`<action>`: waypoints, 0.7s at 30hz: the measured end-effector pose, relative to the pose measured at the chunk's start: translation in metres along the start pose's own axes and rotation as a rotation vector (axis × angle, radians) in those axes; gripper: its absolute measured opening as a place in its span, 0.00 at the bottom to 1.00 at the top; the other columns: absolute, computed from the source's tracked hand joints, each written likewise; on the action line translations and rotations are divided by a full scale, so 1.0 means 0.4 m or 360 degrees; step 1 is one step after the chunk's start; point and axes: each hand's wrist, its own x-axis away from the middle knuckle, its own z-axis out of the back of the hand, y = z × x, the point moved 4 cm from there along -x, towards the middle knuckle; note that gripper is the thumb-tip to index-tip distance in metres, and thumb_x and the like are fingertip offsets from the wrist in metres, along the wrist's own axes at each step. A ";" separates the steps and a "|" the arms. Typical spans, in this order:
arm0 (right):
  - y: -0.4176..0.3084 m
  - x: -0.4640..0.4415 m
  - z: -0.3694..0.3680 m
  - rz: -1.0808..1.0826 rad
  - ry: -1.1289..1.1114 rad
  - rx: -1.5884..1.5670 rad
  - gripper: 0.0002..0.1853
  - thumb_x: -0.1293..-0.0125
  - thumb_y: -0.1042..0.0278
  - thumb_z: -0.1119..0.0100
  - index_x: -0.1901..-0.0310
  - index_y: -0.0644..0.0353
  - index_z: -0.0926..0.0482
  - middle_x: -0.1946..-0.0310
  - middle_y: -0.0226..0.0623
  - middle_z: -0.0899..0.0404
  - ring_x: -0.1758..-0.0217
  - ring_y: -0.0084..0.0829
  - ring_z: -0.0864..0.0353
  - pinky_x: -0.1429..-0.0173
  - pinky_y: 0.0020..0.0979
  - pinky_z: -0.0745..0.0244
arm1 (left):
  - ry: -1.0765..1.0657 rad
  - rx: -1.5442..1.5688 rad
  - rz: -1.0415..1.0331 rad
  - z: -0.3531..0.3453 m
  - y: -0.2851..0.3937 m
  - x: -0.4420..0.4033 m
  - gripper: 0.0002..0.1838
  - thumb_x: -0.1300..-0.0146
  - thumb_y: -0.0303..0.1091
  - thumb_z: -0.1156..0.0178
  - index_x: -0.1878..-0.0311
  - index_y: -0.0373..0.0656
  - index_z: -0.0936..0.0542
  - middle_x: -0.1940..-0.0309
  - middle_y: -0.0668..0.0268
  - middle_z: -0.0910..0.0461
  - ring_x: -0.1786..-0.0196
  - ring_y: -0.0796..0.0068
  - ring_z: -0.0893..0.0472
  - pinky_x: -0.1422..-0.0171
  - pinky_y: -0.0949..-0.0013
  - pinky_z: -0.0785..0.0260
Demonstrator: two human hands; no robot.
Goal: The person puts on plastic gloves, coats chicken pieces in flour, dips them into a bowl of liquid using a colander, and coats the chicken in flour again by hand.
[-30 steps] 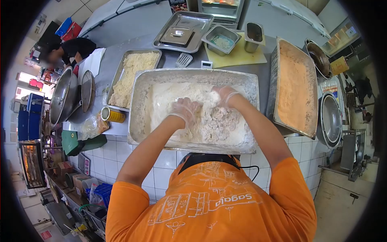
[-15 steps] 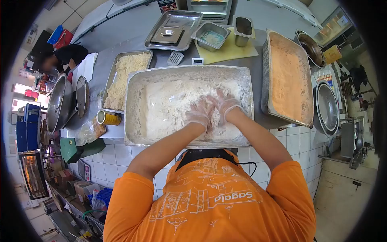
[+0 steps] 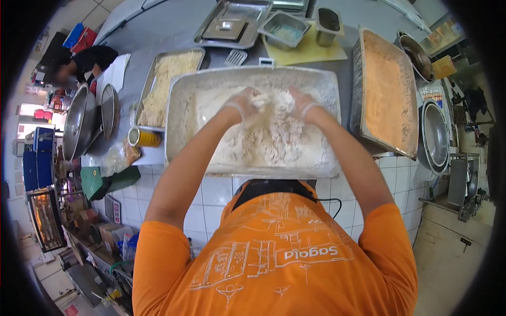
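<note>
A large metal tray [image 3: 174, 124] in front of me holds a deep layer of white flour [image 3: 224, 150]. My left hand [image 3: 243, 104], in a clear plastic glove, is in its upper middle part with the fingers curled round some flour. Opposite it, my gloved right hand [image 3: 302, 104] is also curled, with white flour at the fingertips. A gap separates the two hands. Between and below them lie lumpy, flour-coated pieces [image 3: 276, 139], whose kind I cannot make out.
To the left stand a tray of pale crumbs [image 3: 167, 79], a yellow can [image 3: 145, 138] and a steel bowl [image 3: 79, 124]. A deep pan of orange powder [image 3: 389, 95] is on the right. Behind are a slotted turner [image 3: 236, 57] and a steel container [image 3: 284, 29]. A person [image 3: 95, 60] bends at far left.
Both hands have moved from close together, spread in the flour, to farther forward and apart, with fingers now curled. Lumpy pieces show where they were. The view has shifted slightly.
</note>
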 end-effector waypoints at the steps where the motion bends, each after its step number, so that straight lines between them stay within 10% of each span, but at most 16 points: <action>1: -0.029 0.027 0.031 -0.0062 -0.0074 -0.0070 0.47 0.49 0.65 0.27 0.28 0.54 0.43 0.48 0.57 0.22 0.44 0.46 0.22 0.40 0.36 0.27 | -0.0042 0.0002 0.0179 -0.017 -0.025 -0.007 0.27 0.46 0.39 0.34 0.45 0.36 0.26 0.58 0.46 0.18 0.53 0.54 0.19 0.48 0.61 0.27; 10: 0.010 0.015 0.047 0.0188 0.0026 -0.0600 0.48 0.50 0.56 0.24 0.30 0.58 0.40 0.39 0.53 0.29 0.38 0.43 0.27 0.36 0.33 0.31 | -0.0150 0.0165 0.0254 -0.159 -0.261 -0.151 0.35 0.44 0.53 0.36 0.38 0.39 0.27 0.47 0.50 0.22 0.47 0.54 0.21 0.41 0.60 0.29; 13: 0.014 0.027 0.082 0.0127 -0.0082 -0.0646 0.51 0.53 0.48 0.24 0.30 0.56 0.41 0.36 0.52 0.31 0.33 0.46 0.32 0.30 0.37 0.36 | -0.0266 -0.0545 0.0269 -0.063 0.002 0.011 0.33 0.42 0.54 0.39 0.39 0.40 0.26 0.44 0.51 0.23 0.44 0.55 0.22 0.38 0.58 0.31; 21: -0.021 0.028 -0.088 -0.0056 0.0084 0.0445 0.53 0.55 0.43 0.26 0.30 0.54 0.42 0.34 0.56 0.37 0.31 0.51 0.36 0.30 0.41 0.36 | -0.0167 -0.0904 0.0071 -0.221 0.026 -0.062 0.19 0.38 0.41 0.45 0.47 0.44 0.20 0.55 0.51 0.17 0.51 0.54 0.18 0.48 0.57 0.26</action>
